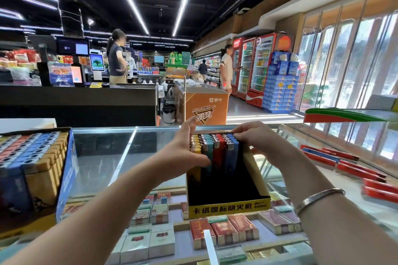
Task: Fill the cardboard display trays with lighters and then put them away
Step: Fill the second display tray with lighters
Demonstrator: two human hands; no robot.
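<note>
One glass counter (103, 150) is carrying two cardboard trays. The blue tray (65, 178) is sitting at the left, packed with lighters in rows too many to count. The yellow tray (228, 207) is standing in the middle, holding four columns of lighters (213, 146) at its far end: yellow, teal, red and blue; its near half is lying bare. The left hand (183, 153) is pressing the yellow column's side with straight, spread fingers, thumb across the teal one. The right hand (256, 137) is resting curled fingertips on the blue column's tops. One bracelet (318, 197) is circling the right wrist.
</note>
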